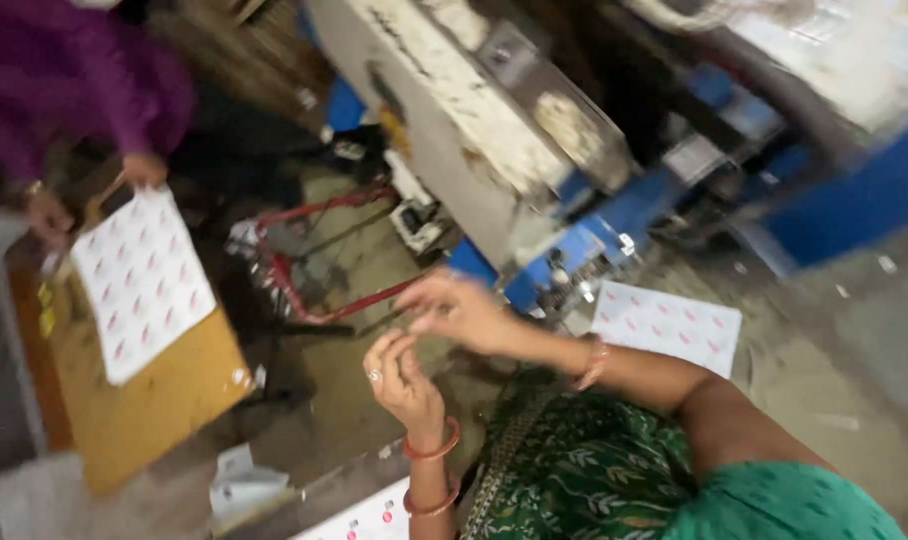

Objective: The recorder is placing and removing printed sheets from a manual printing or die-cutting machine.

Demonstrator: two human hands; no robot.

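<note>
Workshop floor, concrete and littered with paper scraps, fills the view, which is tilted and motion-blurred. Nearest, at the bottom edge, lies a white printed sheet [369, 520] with small red and dark marks, partly cut off. Just above it the left hand [402, 378], ringed and bangled, is raised with fingertips curled together; nothing can be made out between them, so whether it pinches anything I cannot tell. The right hand [459, 310] reaches leftward just beyond it, fingers loosely bent, apparently empty, though blur prevents certainty. Both hands hang in the air, clear of any sheet.

Judgement: any fingertip work here is best done with the hands brought lower and steadied, since small items would be lost among the floor litter.

To the right, beside the right forearm, a second white sheet [666, 325] with rows of pale red marks lies flat on the floor. To the left, a third patterned sheet [142, 282] of the same kind rests on a brown board [164, 400]; another person's hands [144, 168], in purple sleeves, hold its far edge. Farther off, red hoses [304, 290] curl over the floor before a blue and grey machine [534, 190].
</note>
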